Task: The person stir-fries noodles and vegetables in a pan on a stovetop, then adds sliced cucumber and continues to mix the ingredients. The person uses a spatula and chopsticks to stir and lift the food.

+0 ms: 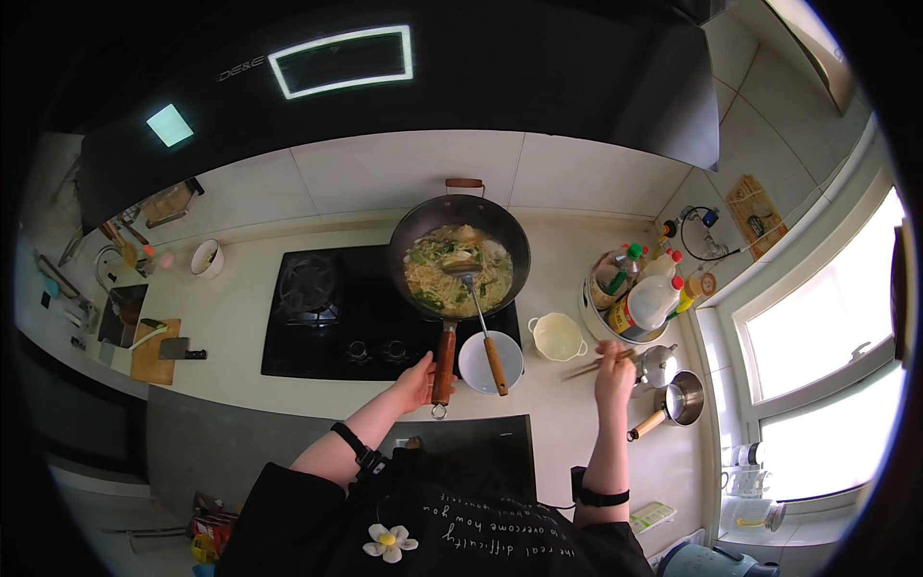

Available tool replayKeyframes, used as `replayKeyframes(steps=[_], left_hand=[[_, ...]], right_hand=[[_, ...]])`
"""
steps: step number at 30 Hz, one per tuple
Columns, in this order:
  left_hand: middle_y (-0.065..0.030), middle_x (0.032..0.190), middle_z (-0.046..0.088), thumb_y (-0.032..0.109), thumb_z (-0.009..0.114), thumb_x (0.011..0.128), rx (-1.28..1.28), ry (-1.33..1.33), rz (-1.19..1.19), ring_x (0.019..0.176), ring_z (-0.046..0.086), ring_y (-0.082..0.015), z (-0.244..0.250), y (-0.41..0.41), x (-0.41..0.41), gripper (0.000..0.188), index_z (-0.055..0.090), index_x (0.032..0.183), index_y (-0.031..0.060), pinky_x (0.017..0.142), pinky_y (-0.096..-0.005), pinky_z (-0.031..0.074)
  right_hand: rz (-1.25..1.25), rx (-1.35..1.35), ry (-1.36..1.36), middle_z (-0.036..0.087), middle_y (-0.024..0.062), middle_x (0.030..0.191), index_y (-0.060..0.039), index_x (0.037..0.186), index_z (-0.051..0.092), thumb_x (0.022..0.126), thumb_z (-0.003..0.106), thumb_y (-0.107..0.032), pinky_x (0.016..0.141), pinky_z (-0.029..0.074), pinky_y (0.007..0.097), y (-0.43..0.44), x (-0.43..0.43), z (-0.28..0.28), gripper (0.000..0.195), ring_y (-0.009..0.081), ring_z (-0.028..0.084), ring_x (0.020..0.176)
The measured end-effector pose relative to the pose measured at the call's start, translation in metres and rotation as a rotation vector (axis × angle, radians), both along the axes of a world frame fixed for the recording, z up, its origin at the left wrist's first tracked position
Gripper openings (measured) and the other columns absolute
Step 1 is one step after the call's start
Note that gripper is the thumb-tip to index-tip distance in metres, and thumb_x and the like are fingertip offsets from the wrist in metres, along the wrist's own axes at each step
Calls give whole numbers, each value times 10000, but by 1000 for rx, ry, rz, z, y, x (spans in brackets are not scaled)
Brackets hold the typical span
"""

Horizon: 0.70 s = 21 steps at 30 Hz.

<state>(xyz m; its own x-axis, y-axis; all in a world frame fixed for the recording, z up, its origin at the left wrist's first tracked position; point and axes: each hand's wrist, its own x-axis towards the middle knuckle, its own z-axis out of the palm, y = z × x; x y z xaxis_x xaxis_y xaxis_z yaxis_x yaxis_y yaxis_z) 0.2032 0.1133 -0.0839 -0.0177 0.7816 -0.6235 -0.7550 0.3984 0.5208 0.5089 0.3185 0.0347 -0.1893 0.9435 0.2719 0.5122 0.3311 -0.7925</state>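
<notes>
A dark wok (pixel 398 260) sits on the right side of the black gas hob, with noodles, green vegetables and broth (pixel 454 281) inside. My left hand (pixel 418 384) is around the wok's wooden handle (pixel 444 364), its fingertips showing on the far side. A spatula (pixel 492 360) leans in the wok, its metal head in the food and its wooden grip over a white bowl (pixel 470 371). In my right hand (pixel 615 371) are wooden chopsticks (pixel 581 370), slightly blurred, pointing left over the counter. Just beyond their tips stands a cream two-handled bowl (pixel 557 337).
A round tray (pixel 593 317) of sauce bottles stands at the back right. Near my right hand are a metal pot (pixel 657 366) and a small saucepan (pixel 685 398). Far left, a cleaver (pixel 173 349) lies on a cutting board (pixel 162 371). The range hood (pixel 505 79) hangs above.
</notes>
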Motion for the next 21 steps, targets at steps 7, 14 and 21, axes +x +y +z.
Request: replayKeyframes(steps=[7, 14, 21], left_hand=[[-30, 832, 570, 269, 658, 899, -27, 217, -46, 662, 605, -168, 52, -10, 11, 319, 472, 1100, 106, 560, -319, 514], [-24, 778, 567, 252, 656, 903, -26, 277, -58, 589, 572, -138, 46, -25, -30, 257, 485, 1039, 116, 480, -297, 474], [-19, 769, 567, 247, 655, 893, -68, 271, -81, 557, 564, -142, 49, -29, -40, 254, 483, 1036, 127, 467, -299, 463]], right_hand=[[-12, 387, -20, 626, 154, 826, 1, 1048, 617, 929, 473, -79, 730, 491, 381, -20, -44, 55, 203, 289, 620, 770], [384, 236, -615, 670, 117, 901, -108, 1257, 543, 808, 680, -315, 617, 547, 416, -91, -118, 10, 513, 310, 682, 762], [575, -66, -765, 671, 181, 910, -90, 1456, 199, 759, 679, -296, 687, 550, 473, -117, -163, -20, 870, 371, 679, 802]])
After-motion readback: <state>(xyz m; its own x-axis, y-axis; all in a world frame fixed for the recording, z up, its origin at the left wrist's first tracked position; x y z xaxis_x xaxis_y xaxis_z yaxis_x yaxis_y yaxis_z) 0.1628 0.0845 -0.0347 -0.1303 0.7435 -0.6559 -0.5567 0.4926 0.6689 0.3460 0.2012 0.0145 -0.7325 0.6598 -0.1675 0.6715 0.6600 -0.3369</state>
